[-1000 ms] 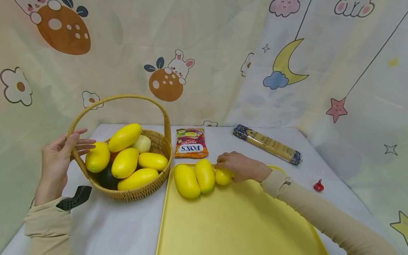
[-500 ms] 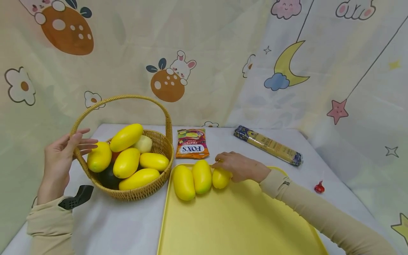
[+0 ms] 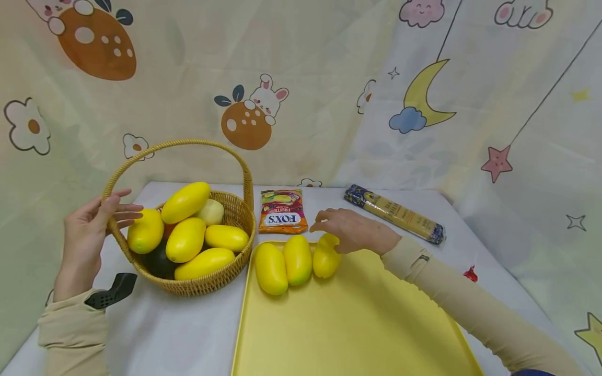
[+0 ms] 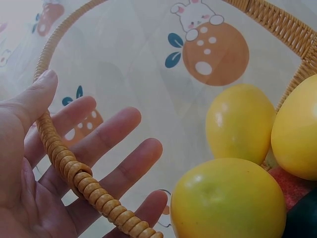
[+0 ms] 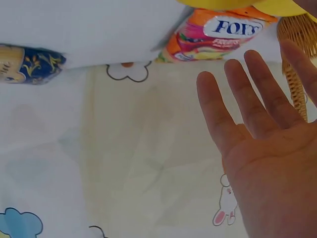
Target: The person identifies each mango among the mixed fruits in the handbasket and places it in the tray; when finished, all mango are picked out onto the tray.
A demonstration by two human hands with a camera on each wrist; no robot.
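My left hand (image 3: 85, 232) is at the left side of the wicker basket's handle (image 4: 74, 176); the handle lies across its extended fingers. Several yellow mangoes (image 3: 185, 240) fill the basket (image 3: 207, 284), with a pale round fruit (image 3: 211, 212) and a dark green one (image 3: 160, 261) among them. Three more mangoes lie in a row at the back left of the yellow tray (image 3: 348, 324). Over the rightmost mango (image 3: 325, 261) hovers my right hand (image 3: 357, 231), overlapping its top in the head view. In the right wrist view its fingers are spread and hold nothing.
Behind the tray lies a Fox's candy bag (image 3: 282, 211). A long pack of noodles (image 3: 395, 213) rests at the back right, and a small red wrapped candy (image 3: 471, 273) sits right of the tray. A printed curtain (image 3: 310, 78) hangs behind the table.
My right hand has set the rightmost mango straight beside the other two, then let go and risen off it. The left mango has turned slightly. My left hand stays at the handle.
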